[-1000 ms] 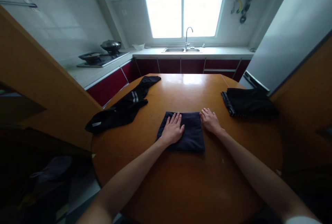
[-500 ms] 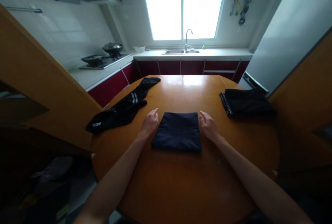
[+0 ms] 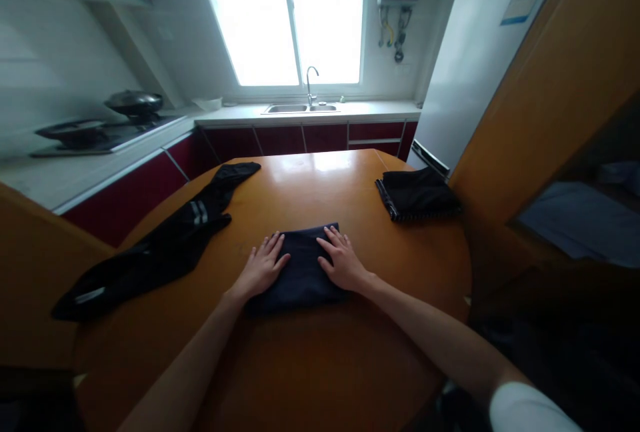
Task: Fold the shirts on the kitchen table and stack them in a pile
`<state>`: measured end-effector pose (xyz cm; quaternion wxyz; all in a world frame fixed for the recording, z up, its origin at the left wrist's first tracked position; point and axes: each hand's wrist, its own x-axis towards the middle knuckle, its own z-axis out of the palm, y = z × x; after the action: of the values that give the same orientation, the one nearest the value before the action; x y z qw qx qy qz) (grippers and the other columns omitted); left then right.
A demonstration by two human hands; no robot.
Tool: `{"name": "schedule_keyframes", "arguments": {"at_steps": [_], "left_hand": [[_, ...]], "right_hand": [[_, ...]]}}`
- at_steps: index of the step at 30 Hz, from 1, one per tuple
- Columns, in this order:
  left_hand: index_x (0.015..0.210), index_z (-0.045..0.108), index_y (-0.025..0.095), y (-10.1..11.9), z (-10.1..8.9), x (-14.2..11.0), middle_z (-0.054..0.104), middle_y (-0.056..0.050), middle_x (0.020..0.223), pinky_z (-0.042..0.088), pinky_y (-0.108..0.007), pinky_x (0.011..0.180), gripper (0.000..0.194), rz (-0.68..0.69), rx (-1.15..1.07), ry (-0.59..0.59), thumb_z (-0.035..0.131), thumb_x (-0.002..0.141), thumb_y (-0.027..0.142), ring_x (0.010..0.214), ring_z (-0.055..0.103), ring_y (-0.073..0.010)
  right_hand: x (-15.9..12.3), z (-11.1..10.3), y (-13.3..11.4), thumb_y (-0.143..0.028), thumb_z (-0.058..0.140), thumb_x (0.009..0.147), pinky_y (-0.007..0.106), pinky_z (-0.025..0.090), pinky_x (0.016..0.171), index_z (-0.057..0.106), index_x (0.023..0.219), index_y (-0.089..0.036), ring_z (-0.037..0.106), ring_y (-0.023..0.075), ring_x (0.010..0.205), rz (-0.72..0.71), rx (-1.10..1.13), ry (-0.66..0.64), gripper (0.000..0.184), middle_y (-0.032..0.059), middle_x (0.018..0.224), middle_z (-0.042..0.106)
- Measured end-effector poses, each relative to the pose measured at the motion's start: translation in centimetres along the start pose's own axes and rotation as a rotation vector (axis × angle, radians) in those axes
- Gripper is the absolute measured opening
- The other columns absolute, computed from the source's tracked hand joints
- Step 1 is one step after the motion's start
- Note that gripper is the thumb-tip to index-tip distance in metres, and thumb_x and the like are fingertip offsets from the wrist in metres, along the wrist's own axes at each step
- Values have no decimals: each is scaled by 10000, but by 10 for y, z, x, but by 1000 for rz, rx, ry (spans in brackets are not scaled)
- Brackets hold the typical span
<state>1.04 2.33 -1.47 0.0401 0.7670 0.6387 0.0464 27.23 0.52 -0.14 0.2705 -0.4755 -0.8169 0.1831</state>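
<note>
A navy folded garment [image 3: 305, 279] lies flat in a rough square on the wooden table [image 3: 320, 365]. My left hand [image 3: 263, 265] rests on its left side with the fingers spread. On its right side lies my right hand [image 3: 343, 260], palm down and fingers apart. Both thumbs point inward across the cloth, and neither hand grips it. Which kind of garment it is, I cannot tell from the fold.
To the left a black garment [image 3: 170, 239] with pale stripes is stretched out along the table edge. Folded dark cloth [image 3: 420, 193] is stacked at the right edge. Beyond the table are a sink [image 3: 287, 109], a stove with pans [image 3: 133, 104] and a fridge [image 3: 465, 59].
Both hands have moved inward from beside the navy garment onto its top, and their fingers have spread out. The view has swung to the right.
</note>
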Motion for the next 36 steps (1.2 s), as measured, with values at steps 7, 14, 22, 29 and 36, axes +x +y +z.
{"name": "schedule_keyframes", "arguments": {"at_steps": [7, 14, 22, 29, 36], "left_hand": [[1464, 460, 52, -19, -12, 9, 436, -191, 1532, 284, -577, 1162, 625, -180, -40, 128, 248, 982, 389, 1460, 338, -339], [1440, 511, 272, 105, -32, -52, 499, -41, 1509, 287, -438, 1215, 475, 602, -148, 150, 448, 995, 424, 1433, 397, -235], [1382, 554, 268, 139, -8, -72, 519, -51, 1484, 247, -480, 1226, 409, 813, -50, 96, 474, 996, 158, 1457, 357, -232], [1167, 662, 215, 104, -32, -101, 664, -50, 1249, 198, -465, 1249, 211, 818, -59, 157, 542, 998, 258, 1380, 467, -224], [856, 684, 219, 18, -42, -125, 687, -50, 1052, 417, -428, 1121, 258, 469, -207, 329, 470, 996, 250, 1173, 599, -221]], "right_hand": [[16, -6, 15, -346, 518, 957, 473, 248, 1208, 509, 1445, -186, 273, 247, 1490, 64, 69, 105, 514, 121, 1595, 358], [45, -6, 51, -251, 482, 948, 341, 447, 1075, 599, 1334, -147, 596, 192, 1232, 144, 347, 199, 416, 117, 1334, 649], [50, -10, 59, -241, 511, 880, 343, 519, 946, 697, 1110, -131, 681, 209, 1039, 159, 461, 213, 316, 115, 1111, 742], [-1, -34, 62, -356, 503, 898, 340, 520, 849, 718, 952, -157, 683, 223, 900, 183, 448, 206, 298, 88, 938, 749], [-110, -29, -26, -315, 566, 874, 327, 523, 794, 715, 1088, -168, 679, 221, 863, 245, 530, -61, 299, 82, 957, 748]]}}
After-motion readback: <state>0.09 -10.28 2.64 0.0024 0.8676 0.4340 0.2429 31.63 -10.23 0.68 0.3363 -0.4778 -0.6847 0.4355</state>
